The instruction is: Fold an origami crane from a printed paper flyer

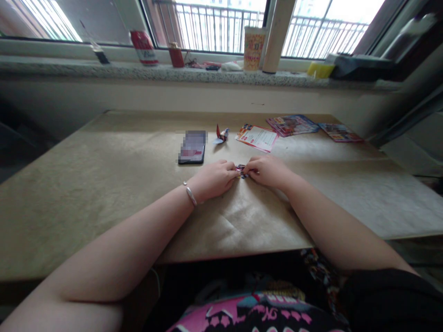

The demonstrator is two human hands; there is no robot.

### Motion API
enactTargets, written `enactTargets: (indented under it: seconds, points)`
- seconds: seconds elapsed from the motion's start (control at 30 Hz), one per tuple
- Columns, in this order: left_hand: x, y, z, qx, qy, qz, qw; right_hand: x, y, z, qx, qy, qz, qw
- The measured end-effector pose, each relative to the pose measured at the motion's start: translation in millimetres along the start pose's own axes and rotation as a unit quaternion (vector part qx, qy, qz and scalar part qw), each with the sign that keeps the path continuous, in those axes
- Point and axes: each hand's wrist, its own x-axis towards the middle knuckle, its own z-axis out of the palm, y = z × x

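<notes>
A small piece of colourful printed paper (pixel 241 172), apparently folded, lies on the table between my two hands. From the left, my left hand (pixel 217 177) pinches its edge, fingers closed; a silver bracelet circles that wrist. My right hand (pixel 267 170) grips the opposite side with bent fingers, and its thumb and fingertips are close together. Much of the paper is covered by the fingers, so its exact shape is hard to make out. Just beyond the hands stands a folded paper crane (pixel 222 135) with a reddish upright point.
A phone (pixel 192 147) lies left of the crane. Printed cards (pixel 258 137) and piles of colourful leaflets (pixel 292 125) lie at the back right of the table (pixel 104 184). On the windowsill stand a red can (pixel 144 47), a patterned cup (pixel 254 48) and a yellow object (pixel 320 70).
</notes>
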Motion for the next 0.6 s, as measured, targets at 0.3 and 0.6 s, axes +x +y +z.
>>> enactTargets:
  seconds: [0.3, 0.6]
  points:
    - [0.5, 3.3, 0.1, 0.020, 0.002, -0.002, 1.000, 0.3, -2.0, 1.1, -0.006, 0.003, -0.021, 1.000]
    - [-0.3, -1.2, 2.9, -0.005, 0.005, 0.005, 1.000, -0.7, 2.8, -6.9, -0.016, -0.024, -0.014, 0.999]
